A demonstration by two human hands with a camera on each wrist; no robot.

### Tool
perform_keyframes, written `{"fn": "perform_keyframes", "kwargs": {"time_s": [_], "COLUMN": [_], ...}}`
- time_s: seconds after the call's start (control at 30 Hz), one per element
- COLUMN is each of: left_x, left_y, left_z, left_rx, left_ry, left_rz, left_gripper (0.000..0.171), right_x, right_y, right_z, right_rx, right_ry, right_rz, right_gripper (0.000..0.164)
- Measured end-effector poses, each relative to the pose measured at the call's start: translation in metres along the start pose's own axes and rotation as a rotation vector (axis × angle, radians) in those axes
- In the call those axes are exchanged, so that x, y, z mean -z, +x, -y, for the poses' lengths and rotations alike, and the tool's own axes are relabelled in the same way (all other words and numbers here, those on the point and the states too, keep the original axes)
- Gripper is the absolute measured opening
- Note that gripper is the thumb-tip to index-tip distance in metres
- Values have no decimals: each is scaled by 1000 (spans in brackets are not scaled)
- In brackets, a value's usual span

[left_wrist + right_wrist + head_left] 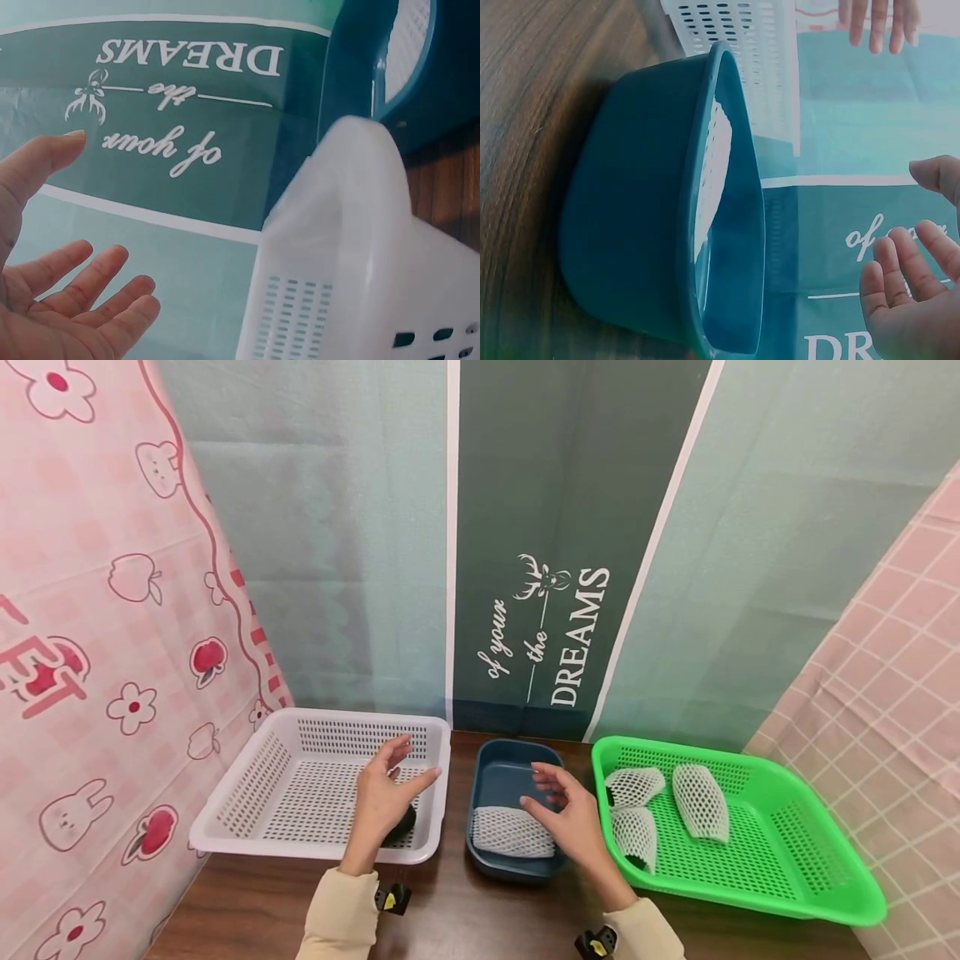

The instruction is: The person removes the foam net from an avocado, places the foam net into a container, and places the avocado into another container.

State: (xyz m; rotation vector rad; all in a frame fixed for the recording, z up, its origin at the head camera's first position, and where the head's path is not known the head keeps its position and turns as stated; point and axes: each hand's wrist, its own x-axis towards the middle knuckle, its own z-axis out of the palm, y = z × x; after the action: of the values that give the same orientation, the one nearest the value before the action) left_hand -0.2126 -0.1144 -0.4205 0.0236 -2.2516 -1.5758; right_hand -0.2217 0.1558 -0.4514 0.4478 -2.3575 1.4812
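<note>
Over the right end of the white basket (247, 827), my left hand (384, 797) hovers with thumb and fingers spread apart, holding nothing. Partly hidden below it, a dark rounded object (401, 828) lies in that basket; its kind cannot be made out. My right hand (567, 814) is raised above the right side of the blue bin (517, 781), fingers loosely bent and free of any object. Inside the bin rests a white foam mesh sleeve (513, 832), lying crosswise. The right wrist view shows the bin's side wall (630, 217) and my right hand (915, 285) apart from it.
To the right stands a green basket (757, 843) with several foam mesh sleeves (701, 802); dark ends show in two of them. All containers stand on a brown wooden table (255, 910). A printed curtain (360, 568) hangs behind, and pink cloths flank both sides.
</note>
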Motion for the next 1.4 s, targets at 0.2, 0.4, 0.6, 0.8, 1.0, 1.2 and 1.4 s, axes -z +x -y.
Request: {"fn": "perform_keyframes", "kwargs": {"time_s": [0.2,0.4,0.6,0.8,1.0,1.2,1.4], "left_x": [-3,-12,-23,-24,-24,-36,-51], "left_y": [-5,-13,-20,-27,-35,-36,-35], "left_z": [-6,-8,-8,-25,-45,-34,-8], "left_rx": [-5,45,36,32,26,45,37], "left_ry": [-4,-68,-112,-144,-160,-179,-147], "left_rz": [17,80,124,139,165,189,189], "left_gripper": [67,72,74,69,66,69,75], "right_x": [9,27,42,47,55,63,74], "right_y": [-1,0,1,-1,-1,5,2], "right_z": [12,34,5,-26,-15,-65,-71], "right_rx": [46,65,52,106,48,76,101], "right_ry": [3,-36,-82,-68,-135,-202,-105], "right_rz": [13,15,-17,-56,-77,-87,-102], "right_gripper": [48,49,51,56,56,61,60]}}
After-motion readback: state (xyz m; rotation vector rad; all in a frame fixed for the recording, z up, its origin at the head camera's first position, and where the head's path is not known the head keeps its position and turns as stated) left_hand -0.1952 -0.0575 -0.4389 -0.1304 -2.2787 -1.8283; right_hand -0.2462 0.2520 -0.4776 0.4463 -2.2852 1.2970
